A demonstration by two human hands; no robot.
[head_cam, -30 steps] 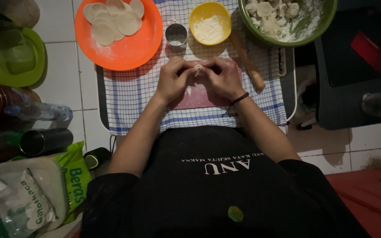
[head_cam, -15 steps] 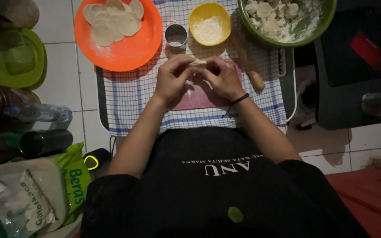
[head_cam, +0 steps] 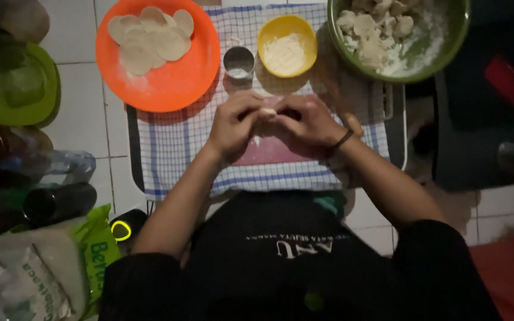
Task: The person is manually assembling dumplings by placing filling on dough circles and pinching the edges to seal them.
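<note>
Green lidded tub [head_cam: 16, 89], 2 bottles [head_cam: 55, 184], probably flour bag [head_cam: 31, 273].

Orange plate [head_cam: 168, 83], blue-checked cloth [head_cam: 174, 148]

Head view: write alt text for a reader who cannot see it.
Both hands, left hand and right hand, pinch a small piece of dough over a checked cloth. Beyond them sit an orange plate of dough rounds and a yellow bowl.

Probably a home kitchen floor: white tiles [head_cam: 78, 148], flour bowl [head_cam: 287, 46], dough-disc plate [head_cam: 168, 83].
</note>
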